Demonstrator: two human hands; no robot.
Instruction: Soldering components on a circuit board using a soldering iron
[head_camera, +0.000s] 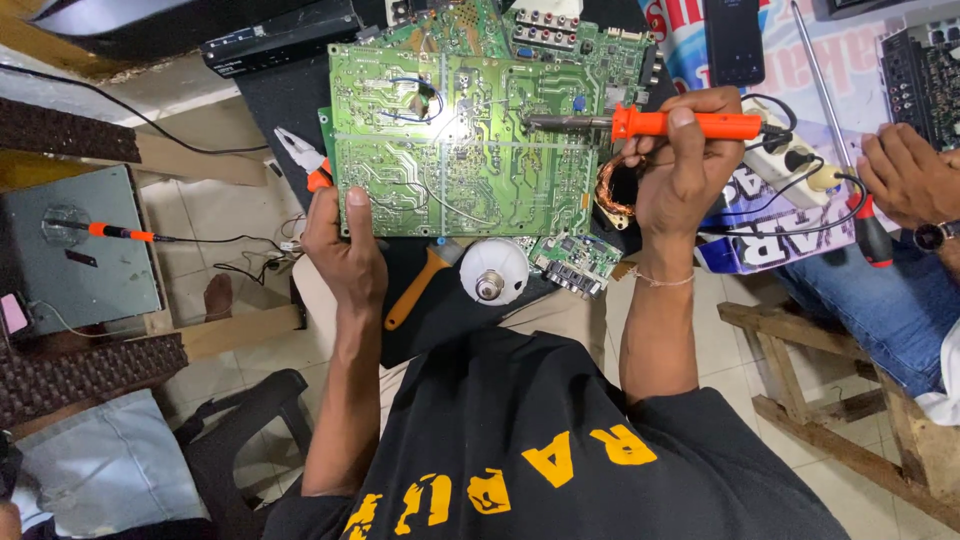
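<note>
On the dark table, the green circuit board (460, 140) is gripped at its near left corner by the left hand (345, 245). An orange soldering iron (650, 123) is held tight in the right hand (685, 165), its tip over the board's right side.

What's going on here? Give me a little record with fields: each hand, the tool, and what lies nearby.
left hand: grips the lower left corner of the green circuit board
right hand: holds the orange soldering iron, tip over the board
nearby: white bulb, copper coil, pliers, small board
other person: a hand at the right, by a red screwdriver
</note>
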